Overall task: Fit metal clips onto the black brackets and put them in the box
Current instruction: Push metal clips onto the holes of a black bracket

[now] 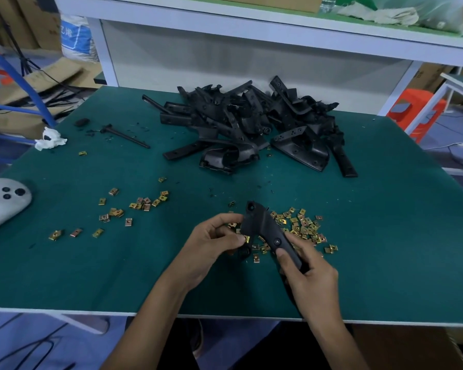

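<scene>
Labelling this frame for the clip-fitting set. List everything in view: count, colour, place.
table: one, green mat, fills the view
bracket pile: many, black, back centre
held bracket: one, black, between both hands
loose clips: dozens, brass-coloured, by the hands and left of centre
pinched clip: one, brass-coloured, at the left thumb
rod: one, black, back left
tissue wad: one, white, left edge
controller: one, white, left edge
shelf frame: one, white, behind the table
left hand: holds the pinched clip against the held bracket
right hand: grips the held bracket's near end
</scene>
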The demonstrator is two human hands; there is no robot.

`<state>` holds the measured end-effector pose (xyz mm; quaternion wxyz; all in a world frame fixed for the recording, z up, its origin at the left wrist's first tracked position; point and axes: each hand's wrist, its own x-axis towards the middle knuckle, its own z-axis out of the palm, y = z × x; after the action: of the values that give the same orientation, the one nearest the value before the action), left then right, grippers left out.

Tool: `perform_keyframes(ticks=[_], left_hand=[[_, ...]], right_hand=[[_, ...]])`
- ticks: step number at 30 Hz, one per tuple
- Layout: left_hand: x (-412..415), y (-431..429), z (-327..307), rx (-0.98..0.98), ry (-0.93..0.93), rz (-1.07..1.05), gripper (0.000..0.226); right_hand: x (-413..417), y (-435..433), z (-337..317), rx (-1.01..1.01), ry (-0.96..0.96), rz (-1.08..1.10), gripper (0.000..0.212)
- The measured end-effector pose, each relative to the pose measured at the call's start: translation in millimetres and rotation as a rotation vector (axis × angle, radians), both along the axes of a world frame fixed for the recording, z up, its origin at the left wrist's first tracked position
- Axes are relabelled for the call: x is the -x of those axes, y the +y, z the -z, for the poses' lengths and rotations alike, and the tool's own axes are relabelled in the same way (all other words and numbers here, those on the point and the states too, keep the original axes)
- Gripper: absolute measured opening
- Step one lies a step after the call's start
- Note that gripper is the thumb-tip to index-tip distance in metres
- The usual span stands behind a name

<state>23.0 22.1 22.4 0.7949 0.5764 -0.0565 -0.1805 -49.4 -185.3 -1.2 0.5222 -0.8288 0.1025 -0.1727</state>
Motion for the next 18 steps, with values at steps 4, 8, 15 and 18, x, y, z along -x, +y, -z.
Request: perform_keyframes(ticks=[4,8,15,18], left_hand=[[-0.2,-2.1,5.0,-0.055,-0.024,-0.017,0.024],[5.7,-11.4,9.8,-0.205,-0.183,-0.193,0.015],[21.2,-21.4,21.9,-0.866,-0.616,-0.034,0.015],[19.7,-24.0,26.0,-0.929,-0.649,-0.018,0.027]], right_hand=[[-0.8,0.8,-2.0,-0.036,-0.001,-0.013,0.032],[-4.2,-2.1,-2.0,-0.224,-0.058,0.048,0.028],[-5.5,-5.2,-1.0,-0.349,-0.106,0.106,0.025],[-4.0,-4.5,-0.1,-0.317,-0.101,0.086,0.025]])
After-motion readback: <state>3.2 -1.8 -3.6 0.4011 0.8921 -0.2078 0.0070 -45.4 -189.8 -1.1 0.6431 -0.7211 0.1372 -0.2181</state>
